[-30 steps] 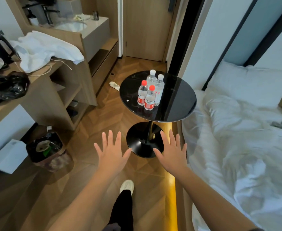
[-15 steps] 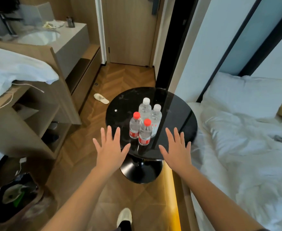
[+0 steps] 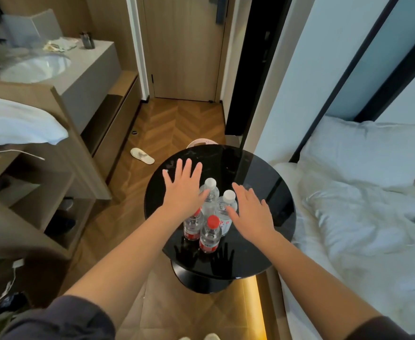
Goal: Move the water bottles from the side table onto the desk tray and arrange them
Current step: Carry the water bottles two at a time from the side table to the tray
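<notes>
On the round black side table (image 3: 263,187), slightly left of its middle, four bottles (image 3: 210,209) stand upright in a tight cluster, touching one another. Two white-capped ones sit at the far side, one at the far left (image 3: 210,184) and one to its right (image 3: 228,196). A red-capped bottle (image 3: 212,223) stands nearest, and a second red-capped one (image 3: 192,228) is to its left, with most of its cap hidden under the left wrist.

The left hand (image 3: 184,190) hovers palm down over the cluster's left side, fingers straight and spread wide and pointing far, holding nothing. Its thumb lies just beside the far white cap. The right hand (image 3: 250,212) hovers palm down at the cluster's right side, fingers straight and a little apart, also holding nothing. Its thumb is close against the right white-capped bottle; I cannot tell whether it touches. The bottles lie between the two hands.

Dark reflections (image 3: 222,261) of both hands show on the glossy top near its near edge. A bed (image 3: 361,229) with rumpled white sheets lies right of the table. A slipper (image 3: 142,155) lies on the wood floor at the far left.
</notes>
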`<control>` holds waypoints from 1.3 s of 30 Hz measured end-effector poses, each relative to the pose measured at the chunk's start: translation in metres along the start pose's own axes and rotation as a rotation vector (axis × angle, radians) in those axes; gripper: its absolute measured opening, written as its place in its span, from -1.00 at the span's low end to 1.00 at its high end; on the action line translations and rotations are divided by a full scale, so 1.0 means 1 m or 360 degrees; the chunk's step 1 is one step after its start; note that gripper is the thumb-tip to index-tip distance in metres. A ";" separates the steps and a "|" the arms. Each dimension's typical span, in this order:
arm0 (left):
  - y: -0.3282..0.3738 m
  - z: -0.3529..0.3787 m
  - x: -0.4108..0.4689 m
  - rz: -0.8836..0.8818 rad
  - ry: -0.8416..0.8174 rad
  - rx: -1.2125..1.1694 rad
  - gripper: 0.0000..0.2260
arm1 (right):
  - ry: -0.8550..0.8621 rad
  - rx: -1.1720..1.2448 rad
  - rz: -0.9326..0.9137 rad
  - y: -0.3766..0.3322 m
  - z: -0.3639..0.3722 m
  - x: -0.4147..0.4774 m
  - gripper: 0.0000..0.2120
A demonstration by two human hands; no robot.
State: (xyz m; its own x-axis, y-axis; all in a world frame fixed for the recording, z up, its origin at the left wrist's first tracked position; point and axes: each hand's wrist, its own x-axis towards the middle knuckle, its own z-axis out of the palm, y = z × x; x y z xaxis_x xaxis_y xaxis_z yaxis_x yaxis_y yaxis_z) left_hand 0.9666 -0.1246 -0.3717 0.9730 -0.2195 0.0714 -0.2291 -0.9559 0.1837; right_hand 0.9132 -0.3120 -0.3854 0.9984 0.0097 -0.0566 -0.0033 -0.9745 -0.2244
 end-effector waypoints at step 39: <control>-0.064 -0.006 -0.036 -0.0267 -0.0271 -0.0164 -0.84 | -0.0068 -0.0125 0.0060 0.018 0.006 -0.005 -0.82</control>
State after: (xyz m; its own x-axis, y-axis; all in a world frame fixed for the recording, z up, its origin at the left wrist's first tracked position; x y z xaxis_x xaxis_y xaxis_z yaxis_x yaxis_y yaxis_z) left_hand 0.9455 -0.0547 -0.3804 0.9863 -0.0974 -0.1331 -0.0571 -0.9587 0.2786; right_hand 0.9074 -0.3284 -0.3949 0.9943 -0.0193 -0.1053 -0.0345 -0.9889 -0.1443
